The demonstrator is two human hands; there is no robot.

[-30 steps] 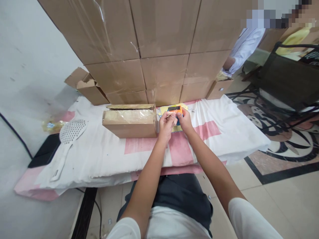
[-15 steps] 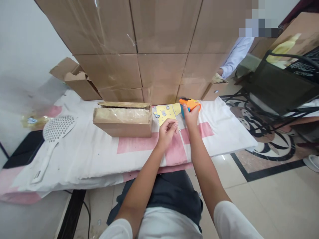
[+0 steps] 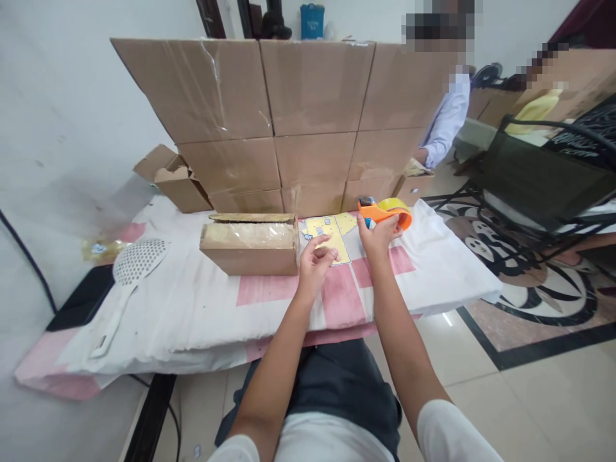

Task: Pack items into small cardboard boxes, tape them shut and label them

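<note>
**Tape dispenser gripped at the right of a taped carton**

An orange tape dispenser (image 3: 384,212), loaded with a roll of clear yellowish tape, is held in the right hand (image 3: 376,236). The fingers are closed around its lower edge and handle, and the dispenser is raised just above the white and pink cloth (image 3: 202,301) that covers the low work surface. It is found to the right of the yellow printed sheet (image 3: 332,231) and in front of the bottom row of stacked cardboard boxes (image 3: 312,122).

The left hand (image 3: 315,262) is held loosely curled over the cloth, with the fingers partly bent and nothing gripped between them. It is placed just beside the right end of a small brown carton (image 3: 250,244), whose top is covered with clear tape, and its fingertips are close to the lower edge of the yellow sheet. Whether the sheet is touched cannot be told.

A white slotted plastic scoop (image 3: 128,276) is laid on the cloth well to the left of the carton. An opened cardboard box (image 3: 173,183) is seen at the left end of the stack. Another person's pale blue sleeve (image 3: 445,125) is visible behind the boxes at the right, and a dark folding chair (image 3: 539,173) is set beyond it on the patterned floor.
</note>
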